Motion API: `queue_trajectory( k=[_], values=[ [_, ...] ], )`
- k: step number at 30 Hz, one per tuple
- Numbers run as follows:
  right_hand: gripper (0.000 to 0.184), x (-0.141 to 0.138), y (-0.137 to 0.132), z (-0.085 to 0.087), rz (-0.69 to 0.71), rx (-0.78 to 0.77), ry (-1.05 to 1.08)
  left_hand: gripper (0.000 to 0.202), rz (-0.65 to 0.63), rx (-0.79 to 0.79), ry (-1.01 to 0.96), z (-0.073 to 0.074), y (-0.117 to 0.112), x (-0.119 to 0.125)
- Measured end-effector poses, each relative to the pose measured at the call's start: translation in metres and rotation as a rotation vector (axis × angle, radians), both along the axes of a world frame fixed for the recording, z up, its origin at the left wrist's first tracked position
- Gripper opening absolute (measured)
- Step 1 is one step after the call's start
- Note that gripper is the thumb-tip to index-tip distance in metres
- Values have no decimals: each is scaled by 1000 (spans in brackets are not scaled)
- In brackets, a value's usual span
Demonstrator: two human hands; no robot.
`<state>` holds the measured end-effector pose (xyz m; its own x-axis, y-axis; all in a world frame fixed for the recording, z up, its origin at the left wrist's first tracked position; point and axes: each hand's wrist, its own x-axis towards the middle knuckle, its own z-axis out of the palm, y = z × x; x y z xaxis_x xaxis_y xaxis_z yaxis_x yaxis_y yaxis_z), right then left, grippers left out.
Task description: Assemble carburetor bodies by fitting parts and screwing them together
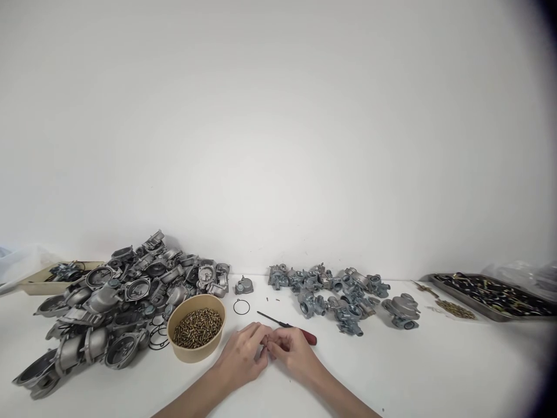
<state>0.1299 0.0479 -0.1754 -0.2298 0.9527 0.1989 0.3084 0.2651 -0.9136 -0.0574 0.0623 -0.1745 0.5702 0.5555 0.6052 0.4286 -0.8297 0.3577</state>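
My left hand (244, 352) and my right hand (292, 351) meet low over the white table, fingertips pinched together. Whatever lies between the fingers is too small and too hidden to name. Just beyond them a screwdriver (310, 337) with a red handle lies on the table, its dark shaft pointing left. To the left of my left hand stands a tan bowl (187, 355) holding many small brass-coloured screws (198, 328). A thin black O-ring (241, 306) lies flat beyond the hands, with a single grey float bowl (244, 284) behind it.
A large heap of grey metal bowls (137, 288) covers the left side, with several black rings (157, 337) beside it. Carburetor bodies (348, 290) are grouped right of centre. Farther right are loose brass parts (456, 309) and a metal tray (487, 313). A tan tray (37, 284) stands far left.
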Motion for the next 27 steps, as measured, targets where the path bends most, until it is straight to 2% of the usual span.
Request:
queue_trajectory(
  k=[10,16,20,27],
  values=[
    [37,-1,-1,0,6,-7,-3,36,-5,-37,-1,-2,1,0],
    [18,-3,0,-1,-10,-7,3,37,-19,-48,4,-4,1,-1],
    [12,-4,1,-2,-25,2,10,38,-21,-42,8,-3,0,-1],
    [28,-2,2,-3,-15,-9,26,33,-34,-27,-5,6,-2,-1]
  ],
)
